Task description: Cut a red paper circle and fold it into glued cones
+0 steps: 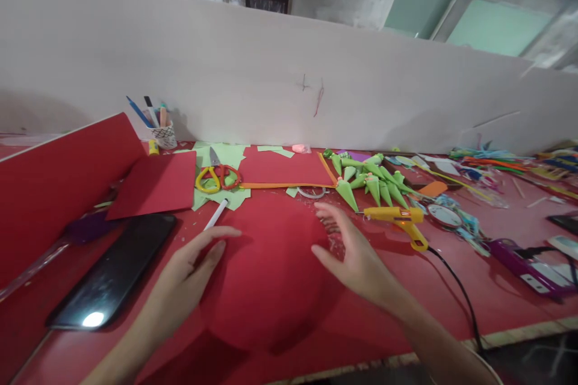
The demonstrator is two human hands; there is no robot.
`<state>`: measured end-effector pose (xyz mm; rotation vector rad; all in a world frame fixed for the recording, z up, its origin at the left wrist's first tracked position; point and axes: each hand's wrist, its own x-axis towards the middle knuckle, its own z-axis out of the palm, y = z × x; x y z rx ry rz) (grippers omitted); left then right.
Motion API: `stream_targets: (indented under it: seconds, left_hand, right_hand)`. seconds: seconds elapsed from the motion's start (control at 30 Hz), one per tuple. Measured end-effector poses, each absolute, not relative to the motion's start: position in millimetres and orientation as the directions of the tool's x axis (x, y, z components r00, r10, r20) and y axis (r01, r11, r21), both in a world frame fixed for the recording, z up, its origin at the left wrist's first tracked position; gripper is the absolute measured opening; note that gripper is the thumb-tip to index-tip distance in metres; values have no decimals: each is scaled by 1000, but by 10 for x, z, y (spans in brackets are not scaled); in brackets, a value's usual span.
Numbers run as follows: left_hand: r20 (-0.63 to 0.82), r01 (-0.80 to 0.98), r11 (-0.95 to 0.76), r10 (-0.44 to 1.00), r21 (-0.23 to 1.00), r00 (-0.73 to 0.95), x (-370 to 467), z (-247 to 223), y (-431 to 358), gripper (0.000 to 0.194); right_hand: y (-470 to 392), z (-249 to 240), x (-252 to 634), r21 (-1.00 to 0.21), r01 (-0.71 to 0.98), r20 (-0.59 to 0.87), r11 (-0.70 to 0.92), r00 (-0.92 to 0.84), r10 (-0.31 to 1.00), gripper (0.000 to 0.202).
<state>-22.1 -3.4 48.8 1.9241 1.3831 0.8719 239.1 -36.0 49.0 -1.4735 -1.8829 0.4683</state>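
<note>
In the head view a large rounded red sheet (275,271), perhaps paper or card, lies in front of me, with dark shadow under its near edge. My left hand (189,264) is at its left side, thumb and forefinger apart, nothing gripped between them. Over on the right side my right hand (347,252) is open, its thumb spread from the fingers. Whether either hand touches the sheet I cannot tell. A white marker (215,215) lies just beyond my left fingers. Close to my right hand are a yellow glue gun (397,215) and several green paper cones (372,183).
Scissors (217,175) lie on green paper scraps at the back. A black phone (115,271) and red boards (156,183) are on the left, near a pen cup (163,134). A purple power strip (519,267) sits right; the glue gun's cord (465,301) hangs over the front edge.
</note>
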Motion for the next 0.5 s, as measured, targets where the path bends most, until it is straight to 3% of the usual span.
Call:
stream_targets:
  seconds: [0.13, 0.27, 0.4, 0.5]
  left_hand:
    - [-31, 443, -67, 977, 894, 211, -299, 329, -11, 34]
    - [-109, 392, 5, 964, 920, 244, -377, 268, -68, 37]
    - [-122, 536, -107, 919, 837, 375, -367, 181, -64, 40]
    - [0, 710, -357, 893, 607, 449, -345, 92, -99, 43]
  right_hand:
    - [-538, 379, 2339, -341, 794, 269, 503, -430, 862, 81]
    - [-664, 259, 2294, -141, 857, 281, 496, -446, 850, 85]
    - [-660, 143, 2292, -75, 824, 228, 562, -535, 814, 66]
    - [-608, 60, 2357, -153, 771, 99, 619, -611, 785, 52]
